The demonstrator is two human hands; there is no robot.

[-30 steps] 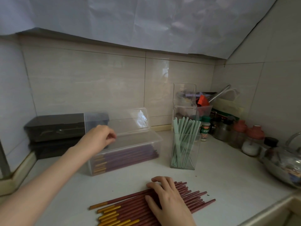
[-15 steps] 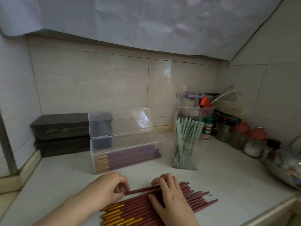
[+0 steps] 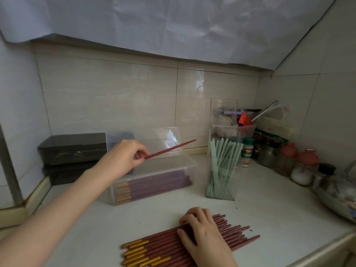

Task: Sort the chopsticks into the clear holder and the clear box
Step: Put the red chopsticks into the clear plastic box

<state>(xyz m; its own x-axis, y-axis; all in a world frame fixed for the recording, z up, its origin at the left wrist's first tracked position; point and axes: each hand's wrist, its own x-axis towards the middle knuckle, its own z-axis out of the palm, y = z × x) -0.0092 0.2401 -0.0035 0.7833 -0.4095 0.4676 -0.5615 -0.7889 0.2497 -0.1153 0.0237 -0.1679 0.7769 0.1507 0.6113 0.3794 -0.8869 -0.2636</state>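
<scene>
1. While two hands are in view, only the left hand (image 3: 125,157) holds anything: its thumb and curled fingers pinch the single red chopstick (image 3: 169,149) by its near end.
2. Its long axis runs from those fingers up and to the right, thin tip pointing away, above the one open clear box (image 3: 173,171) just below the fingers.
3. Inside the box lie the boxed chopsticks (image 3: 154,183), packed too tightly to count, gold ends to the left.
4. One clear holder (image 3: 223,182) stands right of the box, well apart from both hands, with more than a dozen green chopsticks (image 3: 221,157) upright in it.
5. The right hand (image 3: 202,236) presses loosely spread fingers on the loose pile (image 3: 154,247) on the counter (image 3: 269,199). Its sticks lie left to right, gold ends left of the fingers and thin tips to their right. They overlap, so I cannot tell the exact count.
</scene>
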